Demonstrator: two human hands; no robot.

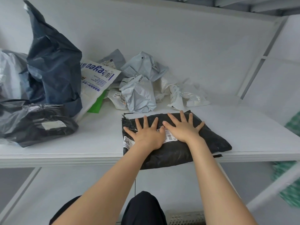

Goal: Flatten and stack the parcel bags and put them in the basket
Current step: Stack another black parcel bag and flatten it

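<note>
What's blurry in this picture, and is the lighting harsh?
Head view: the green-and-white patterned thing at the right edge is blurred beyond telling what it is; the left hand and right hand, flat on the black plastic parcel bag, are sharp; light is soft, shadows faint on the white shelf.

Head view, forward and down, seemingly close above shelf [97,143].

A storeroom-like packing spot: plain white shelving [97,143] heaped with crumpled, labelled courier bags [139,93].
</note>
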